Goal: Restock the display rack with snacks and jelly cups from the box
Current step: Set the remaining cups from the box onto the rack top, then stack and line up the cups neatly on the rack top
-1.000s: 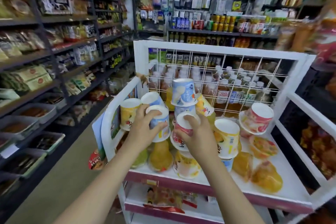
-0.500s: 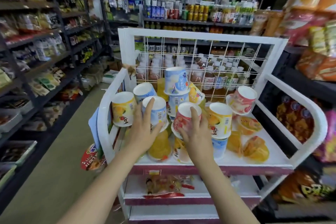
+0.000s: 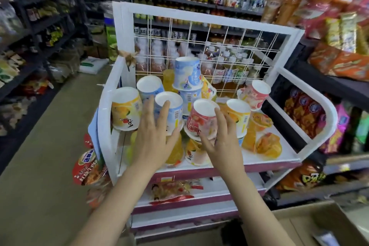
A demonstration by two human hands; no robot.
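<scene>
On the top shelf of the white display rack (image 3: 215,20), two hands rest against stacked jelly cups. The left hand (image 3: 153,142) lies with straight, spread fingers on a blue cup (image 3: 171,110), gripping nothing; the right hand (image 3: 221,142) likewise touches a pink cup (image 3: 201,120) with extended fingers. Both cups are tapered cylinders turned upside down, their long axes tilted toward the camera so the round white bases face up and forward. Their printed sleeves look glossy and smooth. Just left of the left hand sits a yellow cup (image 3: 124,109), tilted the same way. Above the fingertips stands an upright blue-and-white cup (image 3: 187,73). Right of the right hand lie clear domed jellies (image 3: 268,147) with orange fruit. Behind is a thin wire grid (image 3: 207,50).
</scene>
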